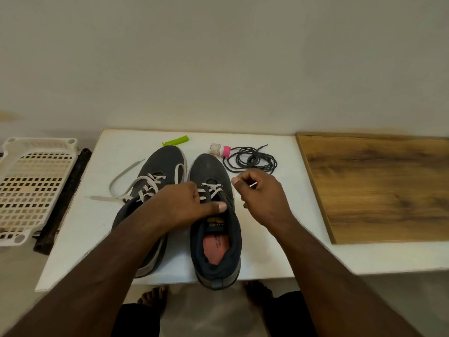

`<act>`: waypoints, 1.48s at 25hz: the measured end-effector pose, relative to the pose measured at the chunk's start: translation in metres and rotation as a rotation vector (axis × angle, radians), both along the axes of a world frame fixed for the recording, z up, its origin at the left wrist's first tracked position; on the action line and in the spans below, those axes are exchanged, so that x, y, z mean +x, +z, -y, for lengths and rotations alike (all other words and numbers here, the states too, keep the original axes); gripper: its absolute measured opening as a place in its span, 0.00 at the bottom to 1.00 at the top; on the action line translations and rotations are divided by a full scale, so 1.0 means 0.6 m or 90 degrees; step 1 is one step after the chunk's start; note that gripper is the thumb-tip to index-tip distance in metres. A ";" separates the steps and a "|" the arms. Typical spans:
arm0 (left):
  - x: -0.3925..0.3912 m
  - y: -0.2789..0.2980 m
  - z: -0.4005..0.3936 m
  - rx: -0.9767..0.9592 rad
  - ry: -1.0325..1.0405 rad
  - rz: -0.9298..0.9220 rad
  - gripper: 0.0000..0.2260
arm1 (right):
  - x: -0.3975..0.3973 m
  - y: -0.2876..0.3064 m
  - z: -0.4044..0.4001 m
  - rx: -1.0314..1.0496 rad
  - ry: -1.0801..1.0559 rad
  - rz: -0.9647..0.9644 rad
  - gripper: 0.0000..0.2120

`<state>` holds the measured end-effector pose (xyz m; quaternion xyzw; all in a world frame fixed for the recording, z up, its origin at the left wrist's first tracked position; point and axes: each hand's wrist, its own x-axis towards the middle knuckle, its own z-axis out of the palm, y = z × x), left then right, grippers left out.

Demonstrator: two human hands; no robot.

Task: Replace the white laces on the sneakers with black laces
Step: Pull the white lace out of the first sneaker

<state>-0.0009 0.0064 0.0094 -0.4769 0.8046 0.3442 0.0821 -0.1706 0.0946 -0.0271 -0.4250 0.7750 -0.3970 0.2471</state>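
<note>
- Dark grey mesh covers both sneakers, which stand side by side on a white tabletop [80, 239], toes pointing to the wall.
- Head view: the right sneaker [215, 239] is nearer the table's front edge, its heel just over it; a reddish insole shows inside.
- White lace [211, 189] crosses only the lower eyelets of this shoe; the upper eyelets look bare.
- Left hand [192, 205] rests on the tongue and collar area of the right sneaker, fingers curled round it and thumb stretched across the opening.
- Right hand [258, 190] hangs just beside the shoe's outer side, fingers curled, pinching a white lace tip that pokes out by the knuckles.
- Left sneaker [155, 176] is partly hidden by the left forearm; its loosened white lace [121, 181] trails off onto the table.
- Black laces [250, 159] lie coiled beyond the right hand, near the right sneaker's toe.
- Small bottle with a pink cap [220, 150] lies on its side, touching the coil.
- Green plastic piece [175, 140] lies beyond the left sneaker's toe.
- Wooden board [379, 186] lies to the right; a white perforated plastic tray [31, 186] sits to the left.
</note>
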 end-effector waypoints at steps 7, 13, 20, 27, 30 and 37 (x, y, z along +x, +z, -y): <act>0.006 -0.009 0.008 0.087 0.058 -0.125 0.11 | 0.040 -0.030 0.012 0.025 0.179 -0.163 0.12; 0.007 -0.013 0.015 0.167 0.110 -0.126 0.10 | 0.047 -0.037 0.015 0.017 0.001 -0.131 0.05; 0.008 -0.017 0.017 0.153 0.102 -0.122 0.09 | 0.037 -0.039 0.013 0.007 0.193 -0.141 0.10; 0.009 -0.014 0.016 0.148 0.098 -0.115 0.09 | 0.038 -0.025 0.016 0.028 -0.102 0.317 0.08; 0.010 -0.016 0.018 0.142 0.100 -0.112 0.09 | 0.035 -0.017 0.013 0.018 0.023 0.200 0.15; 0.008 -0.015 0.017 0.144 0.088 -0.105 0.10 | 0.051 -0.023 0.011 0.036 0.102 -0.129 0.05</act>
